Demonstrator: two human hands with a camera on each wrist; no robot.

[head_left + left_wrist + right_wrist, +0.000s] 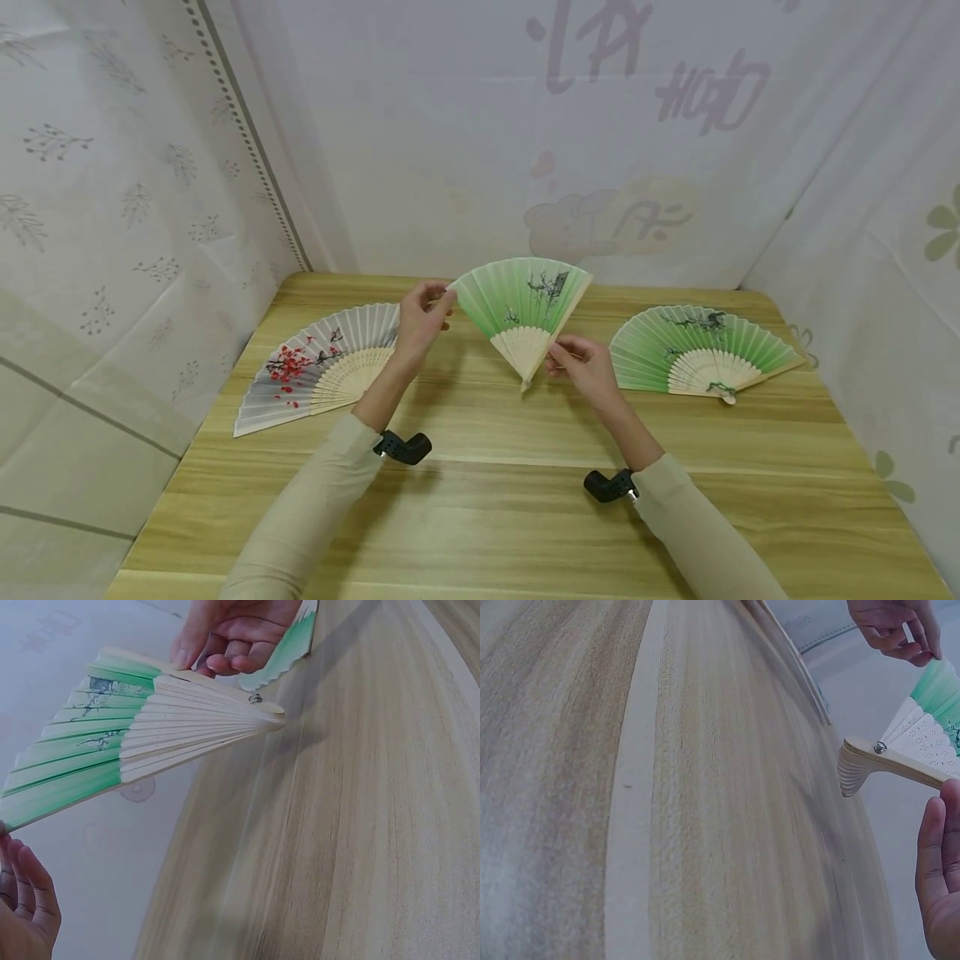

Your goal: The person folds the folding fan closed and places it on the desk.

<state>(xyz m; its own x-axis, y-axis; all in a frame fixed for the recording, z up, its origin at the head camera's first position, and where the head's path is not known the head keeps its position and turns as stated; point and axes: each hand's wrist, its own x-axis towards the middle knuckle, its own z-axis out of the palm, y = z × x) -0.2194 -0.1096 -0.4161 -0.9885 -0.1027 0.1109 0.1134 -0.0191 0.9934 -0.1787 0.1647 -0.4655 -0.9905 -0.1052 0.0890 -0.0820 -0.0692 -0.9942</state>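
Observation:
A green folding fan point(517, 300), partly spread and printed with a dark branch design, is held up over the table between both hands. My left hand point(425, 321) pinches the upper left corner of its leaf. On the other side, my right hand point(585, 365) grips the right outer rib, low down near the pale sticks. The left wrist view shows the fan's sticks point(195, 724) converging on a small metal rivet. In the right wrist view the pivot end point(859, 761) hangs past the table edge line, with the right hand's fingers point(932, 840) by the rib.
A white and grey folding fan point(322, 362) with red blossoms lies spread on the left of the wooden table point(480, 517). Another green fan point(701, 350) lies spread on the right, a cord at its pivot. Patterned cloth point(450, 125) hangs behind and at both sides.

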